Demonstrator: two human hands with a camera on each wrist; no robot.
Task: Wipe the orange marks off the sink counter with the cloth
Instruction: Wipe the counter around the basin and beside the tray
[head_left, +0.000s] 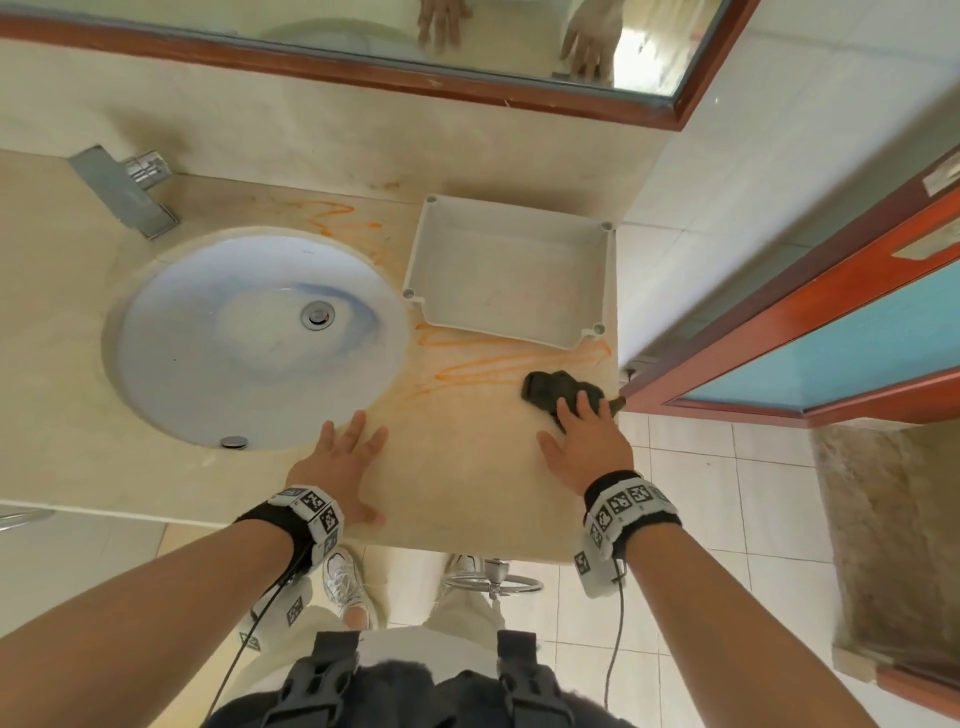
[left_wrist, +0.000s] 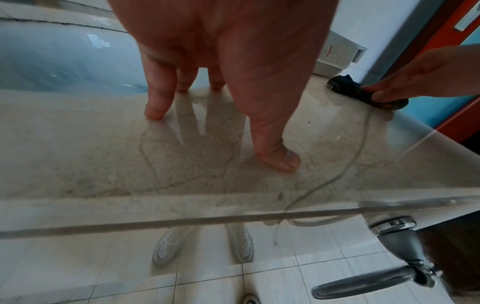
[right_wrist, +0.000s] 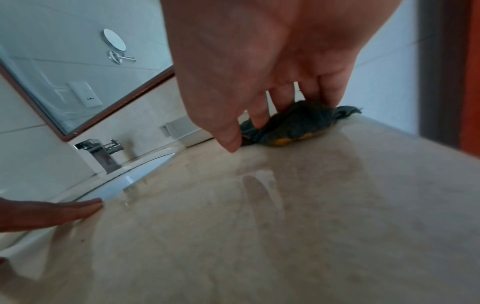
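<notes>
The right hand (head_left: 587, 447) reached forward, straight fingers pressing the dark cloth (head_left: 556, 389) onto the counter (head_left: 467, 467) near its right edge, beside orange marks (head_left: 483, 366) in front of a white tray (head_left: 511, 270). The left hand (head_left: 343, 462) lay flat, fingers spread, beside the sink (head_left: 249, 338).

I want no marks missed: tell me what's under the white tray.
Orange marks run up to the near edge of the white tray and seem to pass beneath it. The counter under the tray is covered, so their extent there cannot be seen.
</notes>
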